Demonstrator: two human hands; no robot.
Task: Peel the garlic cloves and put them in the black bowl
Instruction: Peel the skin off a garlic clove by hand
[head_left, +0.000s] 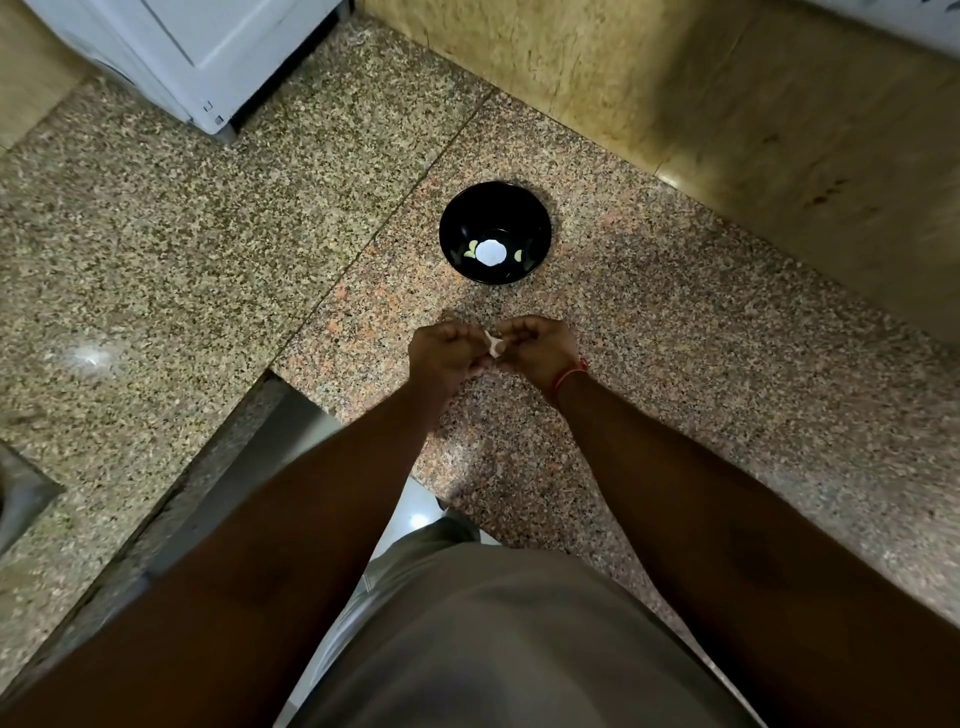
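Note:
The black bowl (494, 208) stands on the speckled granite counter, straight ahead of my hands. Two pale peeled garlic cloves (470, 250) lie at its bottom on either side of a bright white glare spot. Just short of the bowl, my left hand (445, 352) and my right hand (539, 349) meet with curled fingers around a small white garlic clove (494, 345) with papery skin. Most of the clove is hidden between the fingers.
The granite counter (208, 270) spreads left and right, with a seam running diagonally past the bowl. A white appliance (208, 57) stands at the back left. A yellowish stone wall (727, 93) rises behind and to the right. The counter's front edge cuts in at lower left.

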